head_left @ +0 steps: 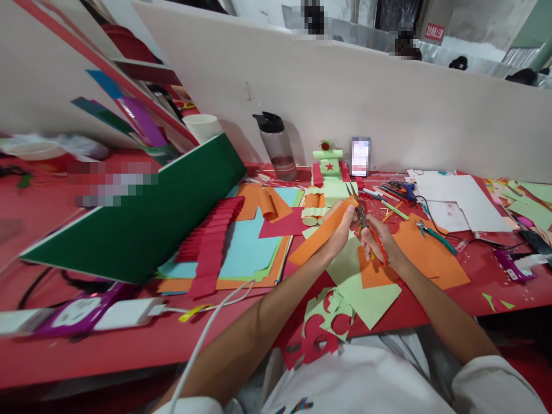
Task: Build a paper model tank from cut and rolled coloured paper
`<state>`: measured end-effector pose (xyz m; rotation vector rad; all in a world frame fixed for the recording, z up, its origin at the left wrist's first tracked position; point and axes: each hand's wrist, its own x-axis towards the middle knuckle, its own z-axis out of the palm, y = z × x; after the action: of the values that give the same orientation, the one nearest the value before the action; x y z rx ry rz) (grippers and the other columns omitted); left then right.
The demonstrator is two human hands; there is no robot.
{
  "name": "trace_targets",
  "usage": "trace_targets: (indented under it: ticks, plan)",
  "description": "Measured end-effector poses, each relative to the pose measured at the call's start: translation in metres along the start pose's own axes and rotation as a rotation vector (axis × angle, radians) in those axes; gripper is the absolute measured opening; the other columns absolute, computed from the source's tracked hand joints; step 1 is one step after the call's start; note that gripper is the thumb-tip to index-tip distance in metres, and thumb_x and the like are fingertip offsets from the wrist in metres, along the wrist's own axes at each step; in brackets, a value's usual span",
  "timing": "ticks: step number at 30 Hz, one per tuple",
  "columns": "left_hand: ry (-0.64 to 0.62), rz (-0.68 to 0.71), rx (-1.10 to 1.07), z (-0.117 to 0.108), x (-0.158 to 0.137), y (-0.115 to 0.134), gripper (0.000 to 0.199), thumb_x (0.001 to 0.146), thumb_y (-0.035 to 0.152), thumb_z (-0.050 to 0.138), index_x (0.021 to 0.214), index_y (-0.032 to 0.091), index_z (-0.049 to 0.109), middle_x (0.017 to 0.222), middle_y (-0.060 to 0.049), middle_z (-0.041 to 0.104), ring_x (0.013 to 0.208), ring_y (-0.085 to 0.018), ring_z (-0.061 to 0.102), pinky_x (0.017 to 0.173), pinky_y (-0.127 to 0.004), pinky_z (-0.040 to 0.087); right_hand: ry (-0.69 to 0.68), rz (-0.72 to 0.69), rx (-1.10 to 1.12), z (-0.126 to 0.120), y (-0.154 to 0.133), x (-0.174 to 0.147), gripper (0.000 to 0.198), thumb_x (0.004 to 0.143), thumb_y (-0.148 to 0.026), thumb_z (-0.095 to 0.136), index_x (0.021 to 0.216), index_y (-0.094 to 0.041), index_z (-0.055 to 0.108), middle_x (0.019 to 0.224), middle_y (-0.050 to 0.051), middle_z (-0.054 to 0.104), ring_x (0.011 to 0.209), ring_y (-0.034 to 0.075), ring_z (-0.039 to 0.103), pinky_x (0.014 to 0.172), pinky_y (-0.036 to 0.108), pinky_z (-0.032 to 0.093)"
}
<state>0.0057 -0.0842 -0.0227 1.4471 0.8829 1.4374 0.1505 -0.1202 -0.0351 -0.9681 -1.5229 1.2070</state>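
My left hand [342, 227] grips a strip of orange paper [318, 237], its thumb lying along the upper end. In my right hand [379, 241] is a pair of scissors [378, 246] with red-orange handles. The scissor blades point up and away from me, beside the strip's upper end; whether they touch the paper I cannot tell. Just beyond my hands stands a paper model [330, 167] in green, red and orange, with a red star on its front. Light green sheets [371, 302] and orange sheets [448, 270] lie under and beside my hands.
Left of me are stacked coloured sheets [248, 247], pleated red paper [211, 241] and a leaning green board [142, 230]. A bottle [278, 150] and a phone [360, 156] stand at the back wall. Cutters [436, 237] lie right. A white cable [202, 339] crosses near my left arm.
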Motion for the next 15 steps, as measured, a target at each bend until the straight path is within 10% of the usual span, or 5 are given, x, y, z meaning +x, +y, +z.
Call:
trace_targets:
  ticks: [15]
  plan:
    - [-0.032, 0.037, 0.06, -0.0035, 0.0003, 0.0056, 0.048, 0.098, 0.062, 0.053, 0.07, 0.024, 0.05, 0.07, 0.0, 0.054, 0.067, -0.017, 0.052, 0.068, -0.033, 0.046, 0.012, 0.028, -0.022, -0.0009, 0.0002, -0.0018, 0.047, 0.088, -0.063, 0.072, 0.106, -0.022, 0.06, 0.063, -0.009, 0.049, 0.041, 0.008, 0.045, 0.035, 0.019, 0.048]
